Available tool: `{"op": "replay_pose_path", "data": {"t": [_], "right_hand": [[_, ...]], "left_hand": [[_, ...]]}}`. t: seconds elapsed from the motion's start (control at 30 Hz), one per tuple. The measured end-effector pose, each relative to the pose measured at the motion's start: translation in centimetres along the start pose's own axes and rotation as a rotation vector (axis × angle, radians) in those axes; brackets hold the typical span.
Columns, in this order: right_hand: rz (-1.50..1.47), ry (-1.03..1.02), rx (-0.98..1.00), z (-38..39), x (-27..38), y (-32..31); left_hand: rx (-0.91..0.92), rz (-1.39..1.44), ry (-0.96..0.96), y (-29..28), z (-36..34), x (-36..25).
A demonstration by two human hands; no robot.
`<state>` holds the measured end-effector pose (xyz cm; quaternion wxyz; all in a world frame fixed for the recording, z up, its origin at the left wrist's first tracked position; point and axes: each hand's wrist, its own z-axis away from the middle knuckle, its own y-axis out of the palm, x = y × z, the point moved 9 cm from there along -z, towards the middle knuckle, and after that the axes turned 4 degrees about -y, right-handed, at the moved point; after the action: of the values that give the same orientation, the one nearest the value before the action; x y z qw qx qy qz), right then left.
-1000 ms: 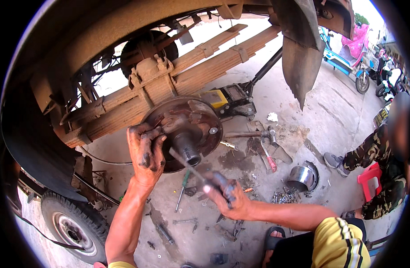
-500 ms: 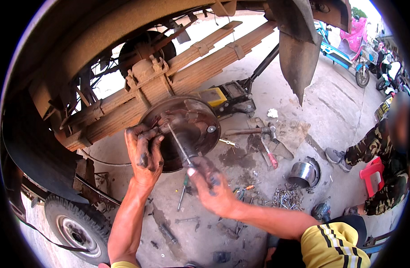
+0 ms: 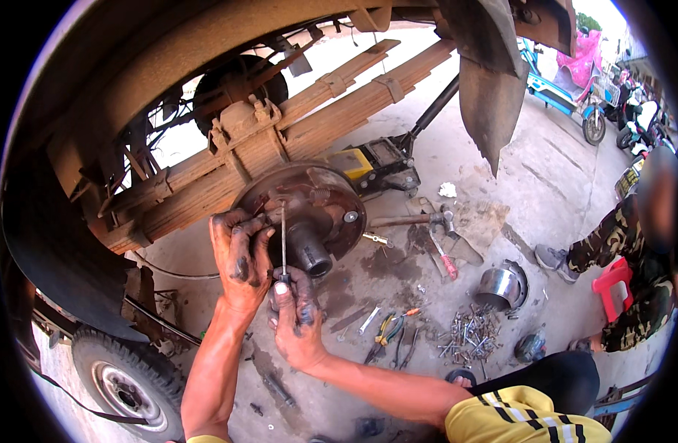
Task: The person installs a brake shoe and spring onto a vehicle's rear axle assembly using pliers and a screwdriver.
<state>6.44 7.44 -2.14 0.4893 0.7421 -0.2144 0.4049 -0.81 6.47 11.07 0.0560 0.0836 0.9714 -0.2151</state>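
Note:
A round, rusty brake backing plate point(image 3: 337, 193) stands in front of me, with a dark axle stub point(image 3: 309, 247) jutting from its middle. My right hand point(image 3: 298, 319) is closed around the handle of a screwdriver point(image 3: 284, 240). The screwdriver's shaft points up, and its tip meets the plate's face above the stub. At the plate's left side my left hand point(image 3: 241, 255) has its blackened fingers curled together close to the shaft. Whatever those fingers grip is hidden from view.
Rusty leaf springs point(image 3: 302, 129) run behind the plate, beside a yellow-and-black floor jack point(image 3: 376, 162). On the ground lie a hammer point(image 3: 413, 219), pliers point(image 3: 387, 332), a pile of bolts point(image 3: 476, 332) and a metal drum point(image 3: 499, 286). A person in camouflage trousers point(image 3: 608, 244) sits at right.
My right hand has swung left and lower with the screwdriver, whose shaft is now nearly upright instead of slanted. The axle stub and pliers have come into sight. My left hand stays in place.

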Motion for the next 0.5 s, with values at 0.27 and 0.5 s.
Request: {"op": "replay_pose_path", "data": {"t": [0.27, 0.5], "right_hand": [[0.568, -0.155, 0.040, -0.5, 5.1, -2.3], [0.652, -0.277, 0.146, -2.0, 8.6, -4.5]], "left_hand": [[-0.017, -0.018, 0.004, -0.1, 0.2, 0.0], [-0.029, -0.022, -0.014, 0.0, -0.1, -0.3]]}}
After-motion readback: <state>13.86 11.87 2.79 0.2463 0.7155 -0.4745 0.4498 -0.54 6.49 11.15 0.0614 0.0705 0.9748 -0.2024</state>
